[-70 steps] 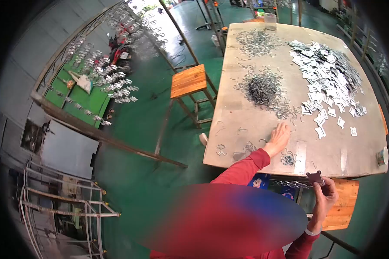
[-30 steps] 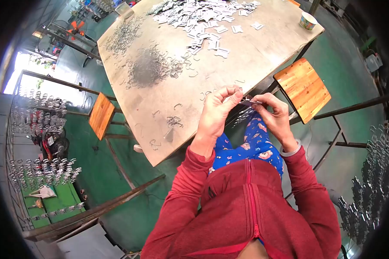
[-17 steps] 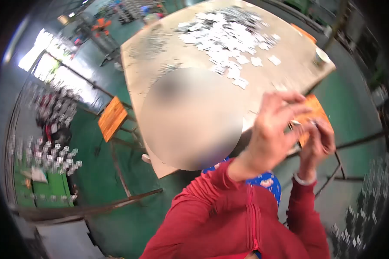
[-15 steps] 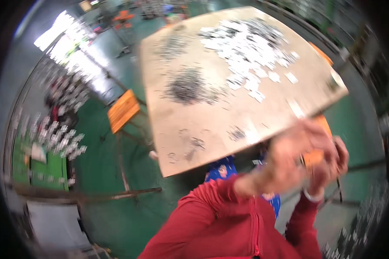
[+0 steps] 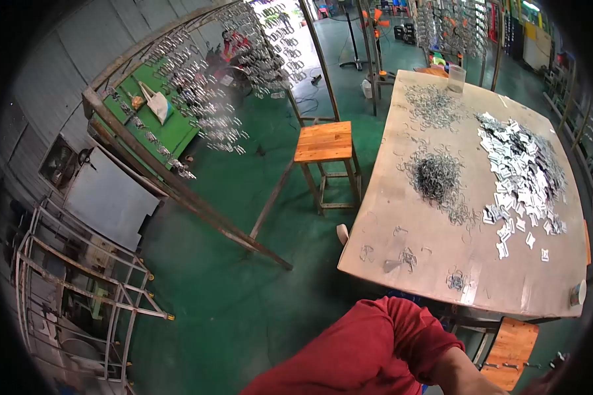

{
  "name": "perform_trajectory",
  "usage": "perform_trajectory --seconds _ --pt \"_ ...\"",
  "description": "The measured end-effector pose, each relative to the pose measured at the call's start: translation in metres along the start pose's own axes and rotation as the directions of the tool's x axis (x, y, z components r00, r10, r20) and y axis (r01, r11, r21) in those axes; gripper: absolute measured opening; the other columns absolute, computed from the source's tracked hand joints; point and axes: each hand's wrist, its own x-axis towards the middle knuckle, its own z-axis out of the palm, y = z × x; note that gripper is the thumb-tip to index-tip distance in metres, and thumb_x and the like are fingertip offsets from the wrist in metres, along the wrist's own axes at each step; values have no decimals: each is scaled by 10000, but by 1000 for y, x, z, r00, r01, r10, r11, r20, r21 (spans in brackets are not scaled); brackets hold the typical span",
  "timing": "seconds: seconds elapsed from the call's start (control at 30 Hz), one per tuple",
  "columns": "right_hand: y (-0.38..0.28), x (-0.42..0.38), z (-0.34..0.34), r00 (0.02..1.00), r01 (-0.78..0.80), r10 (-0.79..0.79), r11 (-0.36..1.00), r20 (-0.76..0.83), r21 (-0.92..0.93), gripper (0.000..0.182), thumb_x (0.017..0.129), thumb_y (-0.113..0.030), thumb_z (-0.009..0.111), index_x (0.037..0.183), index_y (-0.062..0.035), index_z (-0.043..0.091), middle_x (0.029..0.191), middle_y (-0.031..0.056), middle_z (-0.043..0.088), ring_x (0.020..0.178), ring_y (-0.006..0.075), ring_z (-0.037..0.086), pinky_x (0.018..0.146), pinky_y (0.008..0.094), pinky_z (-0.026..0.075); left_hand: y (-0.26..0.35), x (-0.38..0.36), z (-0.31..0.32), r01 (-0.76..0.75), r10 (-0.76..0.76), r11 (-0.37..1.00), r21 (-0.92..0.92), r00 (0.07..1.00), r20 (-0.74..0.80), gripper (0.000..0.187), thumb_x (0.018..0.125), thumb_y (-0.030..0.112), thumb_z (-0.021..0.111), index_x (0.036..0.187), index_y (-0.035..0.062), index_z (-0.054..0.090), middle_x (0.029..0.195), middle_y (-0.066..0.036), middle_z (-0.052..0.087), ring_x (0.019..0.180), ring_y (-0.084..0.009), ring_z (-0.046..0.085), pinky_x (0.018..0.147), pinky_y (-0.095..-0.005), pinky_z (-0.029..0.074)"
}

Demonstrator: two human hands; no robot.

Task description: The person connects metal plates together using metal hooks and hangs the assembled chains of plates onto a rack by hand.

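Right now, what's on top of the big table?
On the table lie a dark heap of wire hooks, a spread of flat metal plates and a clear cup. Both hands are out of view.

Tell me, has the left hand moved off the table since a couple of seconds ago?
Yes. It lay flat on the table near the front edge; now no hand rests there, and only a red sleeve shows, below the table edge.

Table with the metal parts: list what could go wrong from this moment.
1. A few flat metal plates lie loose near the table edge closest to the person; a sweep of the red sleeve could push them off.
2. The heap of wire clips looks tangled; grabbing one may drag others along.
3. The cup sits right at the corner and could easily be knocked off.
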Motion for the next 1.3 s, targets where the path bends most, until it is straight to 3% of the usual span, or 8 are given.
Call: perform_trajectory --seconds 0.77,1.3 --pt "1 44 -14 993 75 -80 995 -84 -63 187 882 -73 546 1018 42 601 983 139 623 810 221 598 777 337 498 0 19 -11 -68 79 988 -137 994 76 239 818 258 545 867 26 578 887 -121 549 819 -248 518 758 -308 438" --pt "-30 74 -68 962 188 -216 967 -164 -171 221 914 -94 497 1068 34 590 1032 134 618 878 220 601 840 335 482 4 33 -2 -108 150 953 -284 980 130 308 870 311 457 832 19 546 845 -121 533 784 -247 498 745 -294 425"
